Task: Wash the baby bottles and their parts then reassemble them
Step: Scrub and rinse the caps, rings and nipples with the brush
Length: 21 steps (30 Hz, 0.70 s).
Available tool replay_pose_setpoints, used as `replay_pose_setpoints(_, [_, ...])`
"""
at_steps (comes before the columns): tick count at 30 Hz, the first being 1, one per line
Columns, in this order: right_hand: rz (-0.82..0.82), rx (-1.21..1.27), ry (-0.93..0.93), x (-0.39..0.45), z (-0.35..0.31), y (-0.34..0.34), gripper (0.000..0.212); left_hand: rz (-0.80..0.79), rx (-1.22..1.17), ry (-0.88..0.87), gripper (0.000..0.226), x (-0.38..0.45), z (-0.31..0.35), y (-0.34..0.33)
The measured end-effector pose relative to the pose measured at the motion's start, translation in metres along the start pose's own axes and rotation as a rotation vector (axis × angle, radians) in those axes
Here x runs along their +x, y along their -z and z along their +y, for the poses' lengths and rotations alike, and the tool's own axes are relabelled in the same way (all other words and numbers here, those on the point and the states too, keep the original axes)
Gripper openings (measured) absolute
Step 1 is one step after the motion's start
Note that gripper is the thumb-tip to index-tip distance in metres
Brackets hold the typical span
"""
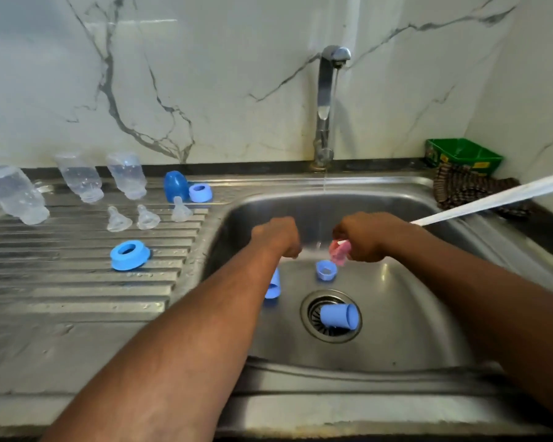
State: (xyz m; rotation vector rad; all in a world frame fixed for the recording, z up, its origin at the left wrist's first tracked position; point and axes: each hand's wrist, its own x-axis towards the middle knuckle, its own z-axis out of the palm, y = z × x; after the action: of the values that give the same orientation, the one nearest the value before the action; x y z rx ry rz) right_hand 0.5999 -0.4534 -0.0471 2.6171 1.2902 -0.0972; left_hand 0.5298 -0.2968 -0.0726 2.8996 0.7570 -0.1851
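Observation:
Both hands are over the steel sink (412,314), under the running tap (326,100). My right hand (366,237) grips a white-handled brush (492,199) whose pink sponge head (339,252) pokes out by the fingers. My left hand (276,236) is curled knuckles-up; what its fingers hold, if anything, is hidden. In the basin lie a blue ring (326,270), a blue cap (273,285) partly behind my left forearm, and another blue cap (339,315) on the drain. On the drainboard stand three clear bottles (80,178) upside down, three clear nipples (147,217), a blue cap (174,186) and two blue rings (129,255).
A thin stream of water falls from the tap into the basin between my hands. A green basket (463,154) and a dark patterned cloth (470,189) sit at the back right corner. The ribbed drainboard (61,282) slopes toward the sink.

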Motion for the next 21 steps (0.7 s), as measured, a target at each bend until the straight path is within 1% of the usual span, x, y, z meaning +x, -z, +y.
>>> replay_pose_setpoints(1, [-0.063, -0.017, -0.035, -0.004, 0.003, -0.001, 0.040, -0.102, 0.032, -0.027, 0.043, 0.001, 0.007, -0.006])
replay_pose_setpoints(2, [-0.122, -0.008, -0.055, -0.006, 0.005, -0.003, 0.043, -0.152, 0.072, -0.058, 0.043, 0.001, 0.014, -0.012])
replay_pose_setpoints(3, [-0.172, 0.015, -0.073, -0.010, 0.013, -0.008, 0.046, -0.157, 0.102, -0.105, 0.043, 0.000, 0.026, -0.021])
replay_pose_setpoints(4, [-0.183, 0.054, -0.079, -0.012, 0.016, -0.012, 0.049, -0.121, 0.145, -0.146, 0.043, 0.000, 0.032, -0.028])
replay_pose_setpoints(6, [-0.116, 0.124, -0.111, -0.020, 0.028, -0.022, 0.052, -0.051, 0.226, -0.254, 0.042, 0.001, 0.040, -0.039])
replay_pose_setpoints(7, [-0.071, 0.151, -0.117, -0.022, 0.031, -0.027, 0.054, -0.044, 0.229, -0.304, 0.041, 0.002, 0.039, -0.042])
replay_pose_setpoints(8, [-0.038, 0.166, -0.112, -0.022, 0.034, -0.032, 0.054, -0.049, 0.229, -0.360, 0.041, 0.005, 0.038, -0.048])
replay_pose_setpoints(10, [0.025, 0.205, -0.091, -0.018, 0.037, -0.034, 0.051, -0.141, 0.241, -0.436, 0.044, 0.008, 0.037, -0.057])
replay_pose_setpoints(12, [0.101, 0.247, -0.057, -0.015, 0.039, -0.028, 0.047, -0.226, 0.263, -0.431, 0.051, 0.002, 0.043, -0.063])
replay_pose_setpoints(14, [0.160, 0.299, -0.032, -0.012, 0.038, -0.022, 0.043, -0.248, 0.282, -0.438, 0.056, 0.003, 0.049, -0.071])
replay_pose_setpoints(15, [0.171, 0.320, -0.021, -0.011, 0.037, -0.023, 0.042, -0.246, 0.291, -0.442, 0.053, 0.004, 0.051, -0.074])
replay_pose_setpoints(17, [0.184, 0.327, -0.008, -0.008, 0.034, -0.024, 0.041, -0.227, 0.321, -0.445, 0.038, 0.007, 0.053, -0.076])
replay_pose_setpoints(19, [0.175, 0.322, 0.014, -0.004, 0.031, -0.028, 0.046, -0.215, 0.382, -0.433, 0.027, 0.007, 0.052, -0.080])
replay_pose_setpoints(21, [0.166, 0.333, 0.027, 0.000, 0.029, -0.030, 0.051, -0.185, 0.418, -0.410, 0.028, 0.006, 0.050, -0.079])
